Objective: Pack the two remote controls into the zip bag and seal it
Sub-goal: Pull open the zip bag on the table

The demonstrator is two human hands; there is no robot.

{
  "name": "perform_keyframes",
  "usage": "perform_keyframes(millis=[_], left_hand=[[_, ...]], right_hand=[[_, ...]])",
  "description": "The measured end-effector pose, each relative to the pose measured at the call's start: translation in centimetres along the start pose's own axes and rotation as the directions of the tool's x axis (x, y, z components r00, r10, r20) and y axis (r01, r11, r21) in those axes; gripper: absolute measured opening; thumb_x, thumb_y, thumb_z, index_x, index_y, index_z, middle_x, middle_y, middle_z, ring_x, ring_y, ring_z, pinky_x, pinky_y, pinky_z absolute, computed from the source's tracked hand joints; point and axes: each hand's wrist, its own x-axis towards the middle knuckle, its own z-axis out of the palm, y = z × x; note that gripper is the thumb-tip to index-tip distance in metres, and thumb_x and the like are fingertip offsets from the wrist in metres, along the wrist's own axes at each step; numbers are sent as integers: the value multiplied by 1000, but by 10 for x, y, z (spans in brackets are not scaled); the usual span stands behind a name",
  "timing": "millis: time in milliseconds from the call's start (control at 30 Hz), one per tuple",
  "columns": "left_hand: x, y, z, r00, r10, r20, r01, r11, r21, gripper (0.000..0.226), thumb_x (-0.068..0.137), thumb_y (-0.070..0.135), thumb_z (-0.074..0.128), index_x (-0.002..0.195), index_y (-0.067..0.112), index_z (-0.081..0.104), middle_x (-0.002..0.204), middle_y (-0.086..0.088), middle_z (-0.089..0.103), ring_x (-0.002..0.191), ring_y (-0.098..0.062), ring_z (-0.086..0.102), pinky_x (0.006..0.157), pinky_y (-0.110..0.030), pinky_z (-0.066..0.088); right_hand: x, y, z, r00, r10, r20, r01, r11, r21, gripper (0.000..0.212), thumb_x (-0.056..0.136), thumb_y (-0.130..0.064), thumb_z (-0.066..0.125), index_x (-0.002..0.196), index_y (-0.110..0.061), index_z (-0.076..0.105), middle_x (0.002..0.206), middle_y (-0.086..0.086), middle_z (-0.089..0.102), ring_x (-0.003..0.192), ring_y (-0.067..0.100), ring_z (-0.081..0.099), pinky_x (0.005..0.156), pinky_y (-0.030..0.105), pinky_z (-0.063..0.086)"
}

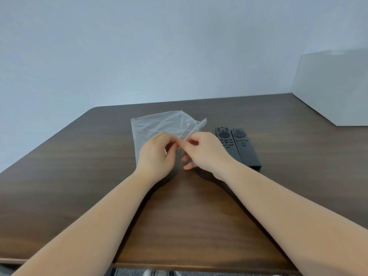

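Observation:
A clear zip bag (159, 124) lies on the dark wooden table (79, 166), its zip edge on the right side. My left hand (157, 154) and my right hand (205, 152) meet at the near end of that zip edge, and each pinches the plastic there between thumb and fingers. Two black remote controls lie side by side to the right of my hands, touching each other: the left remote (226, 139) has many buttons, the right remote (246, 148) has fewer. Both remotes are outside the bag.
A white box (334, 88) stands at the back right corner of the table. A pale wall rises behind the table. The table's front edge runs along the bottom of the view, with striped fabric (159, 272) below it.

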Motion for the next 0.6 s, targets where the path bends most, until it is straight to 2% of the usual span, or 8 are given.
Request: perform_keyframes(millis=[67, 200, 400, 467, 533, 600], left_hand=[[0, 1, 1, 1000, -1, 21, 2, 999, -36, 9, 82, 7, 56, 81, 12, 64, 74, 6, 59, 68, 6, 50, 62, -6, 37], [2, 0, 0, 999, -27, 36, 29, 998, -56, 7, 83, 6, 59, 79, 11, 63, 72, 4, 58, 64, -5, 50, 61, -8, 37], [3, -1, 0, 1000, -15, 26, 14, 1000, 11, 8, 85, 5, 55, 78, 7, 58, 73, 3, 55, 66, -12, 46, 59, -16, 33], [6, -4, -2, 997, -72, -19, 72, 997, 12, 9, 86, 6, 53, 78, 8, 56, 72, 3, 54, 64, -11, 45, 58, -15, 31], [8, -6, -6, 988, -134, -81, 134, 991, -11, 8, 88, 7, 51, 81, 10, 53, 70, 4, 53, 65, -15, 48, 60, -21, 33], [7, -5, -10, 979, -157, -127, 151, 987, -58, 9, 88, 7, 49, 86, 15, 47, 69, 7, 50, 62, -15, 48, 57, -24, 36]], right_hand=[[-2, 0, 1, 999, 27, -19, -26, 996, 82, 22, 91, -26, 61, 85, -5, 65, 77, 10, 64, 64, 20, 67, 59, 36, 63], [-1, 1, 0, 997, 67, -33, -61, 988, 141, 18, 94, -16, 58, 91, 0, 66, 69, 9, 64, 56, 16, 63, 49, 24, 57], [-1, 3, 2, 996, 60, -60, -60, 998, 2, 16, 92, -16, 56, 79, -8, 64, 65, 6, 64, 50, 15, 60, 45, 22, 50], [-2, 3, 2, 994, 84, -67, -86, 996, -35, 15, 89, -12, 54, 80, -3, 63, 66, 9, 64, 48, 16, 58, 40, 19, 48], [-4, 3, 3, 992, 99, -78, -105, 992, -76, 18, 85, -9, 51, 82, 5, 60, 69, 13, 65, 45, 16, 55, 35, 16, 45], [-5, 3, 4, 992, 99, -75, -108, 988, -114, 17, 83, -11, 49, 78, 2, 58, 72, 14, 65, 46, 17, 57, 38, 20, 51]])
